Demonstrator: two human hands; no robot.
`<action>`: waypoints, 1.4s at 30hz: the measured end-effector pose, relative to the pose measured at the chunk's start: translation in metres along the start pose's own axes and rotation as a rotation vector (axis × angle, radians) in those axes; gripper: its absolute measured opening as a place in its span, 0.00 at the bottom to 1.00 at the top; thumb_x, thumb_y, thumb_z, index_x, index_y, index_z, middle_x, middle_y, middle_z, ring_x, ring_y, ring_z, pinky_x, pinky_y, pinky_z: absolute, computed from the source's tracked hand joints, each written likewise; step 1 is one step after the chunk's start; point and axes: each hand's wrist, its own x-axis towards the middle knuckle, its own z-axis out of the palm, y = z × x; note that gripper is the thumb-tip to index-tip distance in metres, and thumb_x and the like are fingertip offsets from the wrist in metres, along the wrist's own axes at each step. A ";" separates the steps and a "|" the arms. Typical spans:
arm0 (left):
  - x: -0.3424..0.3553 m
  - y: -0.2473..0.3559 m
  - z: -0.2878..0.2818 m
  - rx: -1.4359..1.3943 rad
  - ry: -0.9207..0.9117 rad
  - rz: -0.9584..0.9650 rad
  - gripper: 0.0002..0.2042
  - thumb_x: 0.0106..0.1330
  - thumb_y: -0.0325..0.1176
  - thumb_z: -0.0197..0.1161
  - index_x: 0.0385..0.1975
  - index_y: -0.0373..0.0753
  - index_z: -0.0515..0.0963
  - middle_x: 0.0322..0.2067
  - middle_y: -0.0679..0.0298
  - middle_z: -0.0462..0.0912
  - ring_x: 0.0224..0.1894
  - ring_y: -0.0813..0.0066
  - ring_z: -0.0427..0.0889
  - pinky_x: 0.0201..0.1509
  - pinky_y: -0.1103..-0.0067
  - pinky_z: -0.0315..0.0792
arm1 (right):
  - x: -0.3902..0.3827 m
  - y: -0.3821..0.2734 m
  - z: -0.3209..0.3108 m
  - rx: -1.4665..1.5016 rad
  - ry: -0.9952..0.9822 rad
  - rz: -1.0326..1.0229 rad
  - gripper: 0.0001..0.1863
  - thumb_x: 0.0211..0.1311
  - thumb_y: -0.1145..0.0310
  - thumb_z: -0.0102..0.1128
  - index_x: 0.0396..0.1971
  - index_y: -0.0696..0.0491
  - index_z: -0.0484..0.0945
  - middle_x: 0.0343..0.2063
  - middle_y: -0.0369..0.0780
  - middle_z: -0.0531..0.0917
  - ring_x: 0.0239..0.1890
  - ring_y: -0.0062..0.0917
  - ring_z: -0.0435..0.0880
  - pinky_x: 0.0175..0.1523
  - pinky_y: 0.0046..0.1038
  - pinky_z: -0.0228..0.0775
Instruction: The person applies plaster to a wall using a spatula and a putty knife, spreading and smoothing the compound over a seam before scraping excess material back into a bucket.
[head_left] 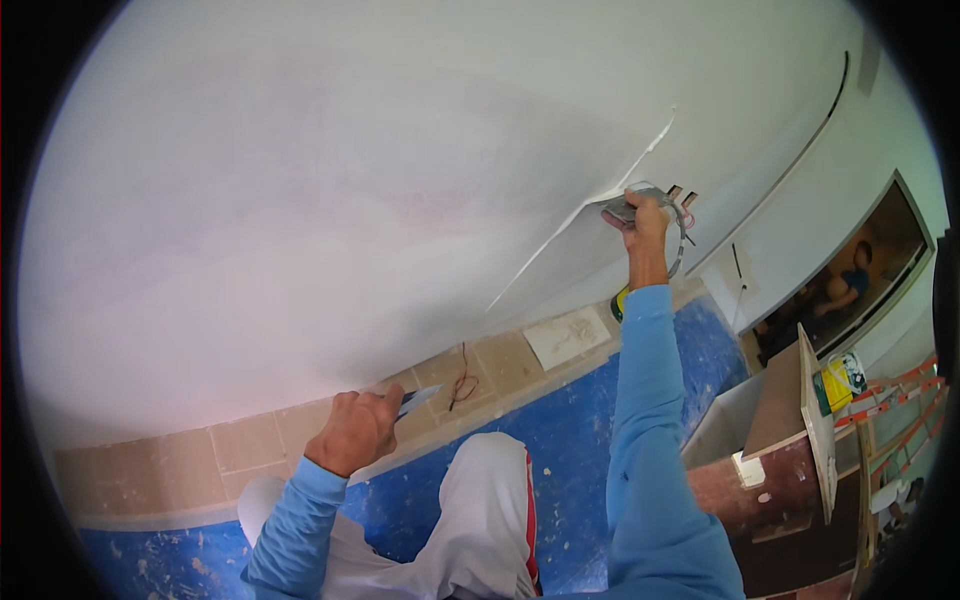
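My right hand (646,232) grips a grey metal scraper blade (620,205) against the pale wall (260,200), where a thin diagonal streak of white filler (547,247) runs across the surface. Just right of that blade are small wall openings (681,197) with dangling wires (686,225). My left hand (358,430) is closed on a second flat metal blade (420,397), held lower and to the left, apart from the streak. Part of a yellow container (619,304) shows behind my right forearm.
A tiled ledge (240,447) runs along the wall, with a loose wire on it. Below is blue floor covering (570,470). At right stand wooden boards (770,395), a bucket (838,380) and an orange ladder (895,400). A person (850,280) is visible through an opening.
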 end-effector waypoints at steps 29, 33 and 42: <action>0.036 -0.076 0.033 -0.080 -0.587 -0.181 0.14 0.53 0.29 0.61 0.41 0.40 0.82 0.40 0.53 0.85 0.46 0.51 0.83 0.52 0.64 0.77 | -0.056 -0.090 0.074 -0.474 -0.369 -0.615 0.12 0.56 0.72 0.66 0.38 0.61 0.81 0.34 0.38 0.84 0.34 0.21 0.81 0.41 0.25 0.74; 0.046 -0.091 0.053 -0.043 -0.647 -0.219 0.15 0.53 0.28 0.61 0.41 0.38 0.83 0.41 0.51 0.84 0.48 0.51 0.82 0.53 0.64 0.77 | -0.117 0.085 -0.004 -0.240 -0.237 -0.404 0.15 0.59 0.71 0.65 0.45 0.59 0.79 0.38 0.37 0.83 0.35 0.21 0.80 0.43 0.28 0.74; 0.046 -0.096 0.039 -0.014 -0.653 -0.268 0.15 0.52 0.27 0.60 0.41 0.36 0.82 0.40 0.50 0.84 0.47 0.51 0.82 0.53 0.63 0.76 | -0.215 0.323 -0.045 -0.544 0.163 -0.118 0.11 0.63 0.71 0.56 0.34 0.68 0.76 0.28 0.46 0.82 0.29 0.33 0.81 0.39 0.36 0.72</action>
